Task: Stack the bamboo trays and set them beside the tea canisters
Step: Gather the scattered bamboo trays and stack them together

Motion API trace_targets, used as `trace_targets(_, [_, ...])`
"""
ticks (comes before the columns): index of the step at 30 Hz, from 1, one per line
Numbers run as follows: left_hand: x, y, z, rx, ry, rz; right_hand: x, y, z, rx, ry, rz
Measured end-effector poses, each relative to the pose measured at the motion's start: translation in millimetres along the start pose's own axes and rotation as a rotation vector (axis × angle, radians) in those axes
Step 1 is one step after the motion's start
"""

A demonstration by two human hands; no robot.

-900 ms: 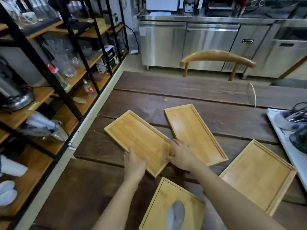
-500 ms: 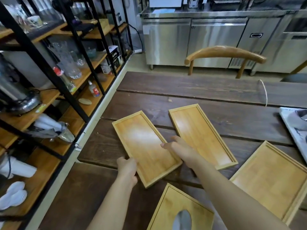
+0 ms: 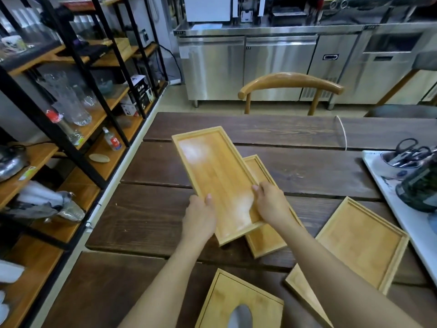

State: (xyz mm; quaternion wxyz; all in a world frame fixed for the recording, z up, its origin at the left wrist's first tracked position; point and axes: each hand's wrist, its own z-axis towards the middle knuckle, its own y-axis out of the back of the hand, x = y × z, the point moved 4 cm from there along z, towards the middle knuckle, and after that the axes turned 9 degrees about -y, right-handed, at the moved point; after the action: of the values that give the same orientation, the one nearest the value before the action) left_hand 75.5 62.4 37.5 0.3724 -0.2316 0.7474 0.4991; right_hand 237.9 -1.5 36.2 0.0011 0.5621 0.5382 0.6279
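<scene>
I hold a long bamboo tray (image 3: 212, 171) lifted off the dark wooden table (image 3: 307, 171). My left hand (image 3: 199, 217) grips its near left edge and my right hand (image 3: 269, 202) grips its near right edge. It hangs tilted over a second long bamboo tray (image 3: 266, 235), which lies on the table and is partly hidden under it. A wider bamboo tray (image 3: 361, 240) lies to the right, its near part hidden by my right forearm. No tea canisters can be made out.
A bamboo tissue box (image 3: 238, 304) sits at the near edge. A white tray (image 3: 406, 223) with a bowl of scissors (image 3: 402, 159) and a dark jar (image 3: 421, 188) stands at the right. A chair (image 3: 290, 84) is behind the table, black shelving (image 3: 71, 110) on the left.
Both hands took hold of the left long tray, lifted it off the table and carried it rightward over the second long tray. The camera view also shifted.
</scene>
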Motion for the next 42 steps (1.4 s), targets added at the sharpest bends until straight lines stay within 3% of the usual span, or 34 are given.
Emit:
trace_targets(2, [-16.5, -18.6, 6.6, 0.107, -0.121, 0.301, -23.1, 19.8, 3.4, -0.087, -0.052, -0.01])
trace_targets(5, [-29.0, -52.0, 9.5, 0.213, -0.207, 0.494, -54.3, 38.4, 5.7, -0.163, -0.123, -0.06])
trace_targets(11, [-24.7, -96.0, 5.1, 0.335, -0.246, 0.566, -93.2, 47.7, 10.7, -0.226, -0.178, -0.198])
trace_targets(25, [0.3, -108.9, 11.0, 0.387, -0.182, 0.579, -108.0, 30.8, 17.6, -0.242, -0.141, -0.279])
trace_targets(28, [-3.3, -103.1, 10.3, 0.359, -0.158, 0.651, -111.8, 28.8, 17.2, -0.2, -0.158, -0.205])
trace_targets(30, [-11.0, -92.1, 11.4, 0.257, -0.145, 0.677, -109.8, 30.1, 16.3, -0.152, -0.162, -0.129])
trace_targets(33, [-15.6, -77.4, 17.3, 0.117, -0.096, 0.55, -102.5, 33.4, 17.8, -0.082, -0.185, -0.051])
trace_targets(35, [-12.8, -75.8, 22.6, 0.158, 0.016, 0.372, -97.0, 32.2, 20.6, -0.026, -0.2, -0.045])
trace_targets(38, [-8.8, -89.4, 24.0, 0.261, 0.321, -0.076, -88.2, 27.2, 24.8, 0.07, -0.249, -0.028])
trace_targets(42, [-9.2, -98.1, 21.6, 0.257, 0.446, -0.174, -85.5, 24.8, 31.8, 0.143, -0.408, 0.082])
